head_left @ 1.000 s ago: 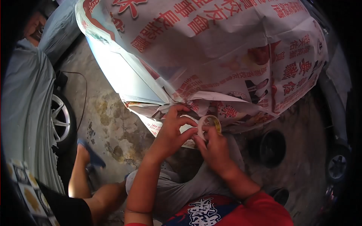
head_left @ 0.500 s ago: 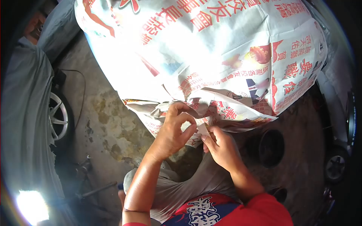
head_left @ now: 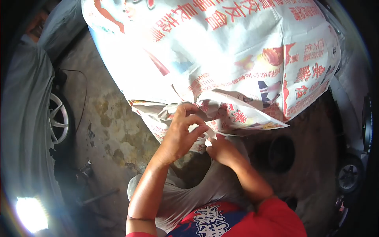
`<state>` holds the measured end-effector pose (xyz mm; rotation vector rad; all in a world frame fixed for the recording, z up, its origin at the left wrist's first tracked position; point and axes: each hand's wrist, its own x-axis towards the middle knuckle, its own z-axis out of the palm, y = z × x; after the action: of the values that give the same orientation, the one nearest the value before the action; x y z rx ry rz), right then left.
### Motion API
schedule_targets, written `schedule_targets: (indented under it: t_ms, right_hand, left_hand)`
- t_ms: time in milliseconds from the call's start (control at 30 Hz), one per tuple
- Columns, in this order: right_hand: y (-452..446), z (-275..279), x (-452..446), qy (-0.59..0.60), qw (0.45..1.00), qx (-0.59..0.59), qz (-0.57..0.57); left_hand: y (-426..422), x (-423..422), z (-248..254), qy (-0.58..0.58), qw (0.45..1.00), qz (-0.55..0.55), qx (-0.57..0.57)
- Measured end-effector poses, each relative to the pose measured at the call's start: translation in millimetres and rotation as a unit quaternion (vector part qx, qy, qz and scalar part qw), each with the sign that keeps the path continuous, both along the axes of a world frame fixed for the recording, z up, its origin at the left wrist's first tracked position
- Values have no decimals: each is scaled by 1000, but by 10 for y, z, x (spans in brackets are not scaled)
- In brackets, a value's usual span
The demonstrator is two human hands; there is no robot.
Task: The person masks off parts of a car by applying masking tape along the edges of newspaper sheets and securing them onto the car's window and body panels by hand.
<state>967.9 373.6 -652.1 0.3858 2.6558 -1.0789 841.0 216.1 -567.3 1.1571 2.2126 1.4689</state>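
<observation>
A big sheet of newspaper-like printed paper (head_left: 221, 47), white with red Chinese characters, drapes over a large bulky object whose form is hidden. Its near edge is crumpled and gathered in folds. My left hand (head_left: 181, 132) is at that gathered edge, with bent fingers against the folds and thumb and forefinger brought together; what they pinch, if anything, I cannot make out. Just to the right, my right hand (head_left: 223, 150) is closed on a small white strip (head_left: 211, 135), which is bent and lies close to my left thumb. The right fingertips are partly hidden.
Grey cloth (head_left: 27, 118) hangs at the left beside a spoked wheel (head_left: 59, 120) and a thin cable (head_left: 85, 94). A bright lamp (head_left: 31, 214) shines at lower left. A dark round container (head_left: 282, 154) stands on the stained floor (head_left: 112, 130); another wheel (head_left: 350, 175) is at far right.
My right hand has turned over and shifted slightly, and the white strip, flat before, now looks bent and narrower. My left hand stays at the paper folds.
</observation>
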Motion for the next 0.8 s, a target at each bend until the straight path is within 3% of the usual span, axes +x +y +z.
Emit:
schedule_targets:
  t_ms: [33, 133, 167, 200, 267, 300, 333, 400, 467, 533, 633, 800]
  right_hand:
    - [24, -262, 33, -19, 999, 26, 19]
    - [-122, 111, 68, 47, 974, -202, -95]
    - [-259, 86, 62, 208, 873, -412, -156]
    - [-305, 99, 1, 283, 838, -424, -193]
    - [-225, 225, -39, 278, 800, -475, -238]
    - [-173, 289, -71, 316, 825, -412, -225]
    - [-87, 408, -66, 346, 879, -263, -195]
    - [62, 532, -98, 391, 898, -84, -181]
    - [196, 822, -144, 431, 879, -113, -170]
    - [215, 1304, -206, 397, 914, 82, -30]
    - [49, 1600, -464, 379, 880, 231, 170]
    - [65, 1590, -829, 348, 820, 385, 242]
  left_hand:
    - [-9, -16, 0, 1, 1000, -7, 10]
    - [-29, 5, 1, -19, 1000, -1, 19]
    - [-26, 14, -20, -17, 999, -4, 28]
    - [-25, 4, -36, -12, 999, -6, 39]
    - [-17, -3, -118, -20, 997, -5, 69]
    - [-12, 18, -107, -10, 997, 10, 72]
    - [-28, 31, -102, 21, 998, 5, 62]
    - [-17, 89, -108, 5, 994, 31, 104]
    - [-26, 58, -257, -5, 987, 34, 158]
    - [-31, 41, -332, 13, 984, 32, 177]
    - [-51, 20, -357, 57, 985, 27, 160]
    - [-81, -11, -338, 32, 988, 26, 149]
